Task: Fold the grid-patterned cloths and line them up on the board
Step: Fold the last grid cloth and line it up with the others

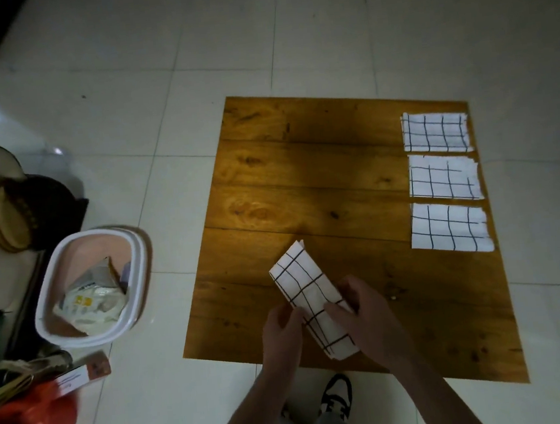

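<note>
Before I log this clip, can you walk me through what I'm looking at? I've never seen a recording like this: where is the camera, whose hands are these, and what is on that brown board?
There is no machine here. One wide-angle camera sits on a person's head and looks down, so you see their own two arms and a shoe at the bottom. The wooden board lies flat on a tiled floor. Along its right edge three folded grid-patterned cloths are lined up: the far one, the middle one and the near one. A fourth cloth, folded into a long strip, is held over the board's near part. The left hand and the right hand each have a grip on it, fingers curled round its edges. Left of the board stands a white-rimmed bin with wrappers inside.
</note>
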